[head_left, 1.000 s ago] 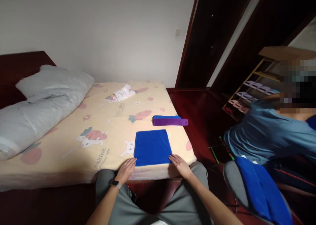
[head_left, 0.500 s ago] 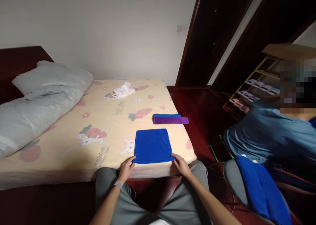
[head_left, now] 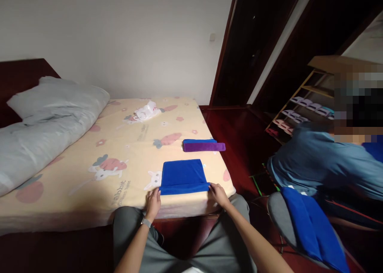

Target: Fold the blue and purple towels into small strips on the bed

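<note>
A blue cloth (head_left: 183, 174) lies on the bed near its front edge, with its near edge lifted and rolled over a little. My left hand (head_left: 153, 203) pinches the cloth's near left corner. My right hand (head_left: 219, 194) pinches the near right corner. Both hands are closed on the raised fold. Behind the cloth, toward the bed's right edge, rests a folded purple cloth (head_left: 204, 147) on top of a folded blue one (head_left: 199, 141).
The bed (head_left: 89, 161) has a yellow cartoon-print sheet, a grey pillow (head_left: 44, 121) at left and a white plastic bag (head_left: 145, 111) at the back. On the right, a person in blue (head_left: 323, 161) bends by a shoe rack (head_left: 302, 109). Blue cloths drape a chair (head_left: 308, 229).
My hands went from lying flat beside the blue cloth to gripping its near corners and lifting that edge up and away from me.
</note>
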`<state>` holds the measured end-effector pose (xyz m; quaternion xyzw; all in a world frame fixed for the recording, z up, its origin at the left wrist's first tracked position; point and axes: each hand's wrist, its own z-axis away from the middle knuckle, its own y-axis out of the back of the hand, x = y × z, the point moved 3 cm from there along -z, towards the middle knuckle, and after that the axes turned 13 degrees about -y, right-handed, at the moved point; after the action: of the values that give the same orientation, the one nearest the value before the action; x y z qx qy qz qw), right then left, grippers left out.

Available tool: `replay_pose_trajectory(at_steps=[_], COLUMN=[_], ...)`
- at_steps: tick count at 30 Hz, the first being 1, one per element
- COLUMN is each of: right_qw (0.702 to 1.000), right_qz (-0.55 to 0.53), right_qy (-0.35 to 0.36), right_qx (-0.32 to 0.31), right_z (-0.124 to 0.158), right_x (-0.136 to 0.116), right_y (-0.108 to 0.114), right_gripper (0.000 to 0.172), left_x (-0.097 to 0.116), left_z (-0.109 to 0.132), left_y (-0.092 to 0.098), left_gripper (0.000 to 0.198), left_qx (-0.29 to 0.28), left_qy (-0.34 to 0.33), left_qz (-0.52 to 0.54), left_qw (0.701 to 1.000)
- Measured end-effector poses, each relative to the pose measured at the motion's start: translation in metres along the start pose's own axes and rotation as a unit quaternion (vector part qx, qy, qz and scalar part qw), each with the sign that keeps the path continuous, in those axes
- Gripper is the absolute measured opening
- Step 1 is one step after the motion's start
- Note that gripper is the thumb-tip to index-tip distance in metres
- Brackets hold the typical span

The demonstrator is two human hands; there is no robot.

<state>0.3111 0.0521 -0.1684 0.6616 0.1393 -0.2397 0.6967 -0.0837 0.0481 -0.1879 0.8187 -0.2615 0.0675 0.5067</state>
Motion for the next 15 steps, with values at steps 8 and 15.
replay_pose_trajectory(at_steps=[8,15], right_qw=[0.996,0.99], right_qz=[0.044,0.097], right_qy=[-0.08,-0.091], right_qx=[0.0,0.048], right_z=[-0.005,0.009], right_x=[-0.01,-0.026], right_y=[-0.006,0.001], right_gripper=[0.035,0.034], left_x=[0.018,0.034], left_z=[-0.013,-0.016], left_y=[0.012,0.02], left_gripper=[0.035,0.033], left_qx=[-0.044,-0.06], left_qy=[-0.005,-0.029], left_qz=[-0.08,-0.156], left_qw=[0.996,0.986])
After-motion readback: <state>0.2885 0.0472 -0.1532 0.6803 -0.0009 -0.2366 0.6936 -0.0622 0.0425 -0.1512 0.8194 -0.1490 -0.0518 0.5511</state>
